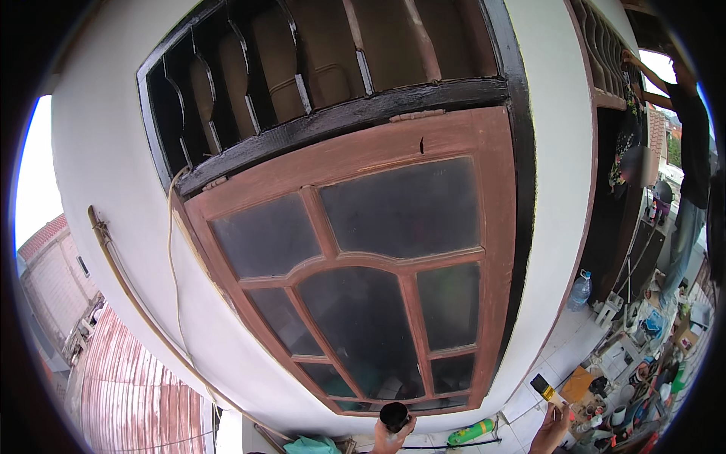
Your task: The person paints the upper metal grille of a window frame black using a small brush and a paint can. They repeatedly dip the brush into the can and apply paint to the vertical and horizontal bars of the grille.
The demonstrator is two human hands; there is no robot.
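Observation:
Low in the view, my left hand [388, 442] is closed around a small cup with a dark, round top [393, 416]. To its right, my right hand [551, 433] grips a paintbrush [544, 390] by its pale handle, with the dark bristles pointing up and left. Both hands are below a brown wooden window sash [402, 266] with several glass panes. Glossy black coats the frame [355, 113] around it. Above the sash are wavy bars [246, 68]; most look black, while two at the right show brown upper lengths.
A white wall [113, 166] surrounds the window, with a cable [172, 250] and a long pole [144, 303] at left. At far right another person [688, 136] reaches up to a second grille. Clutter [628, 378], a water bottle [581, 291] and a green bottle [470, 432] stand or lie below.

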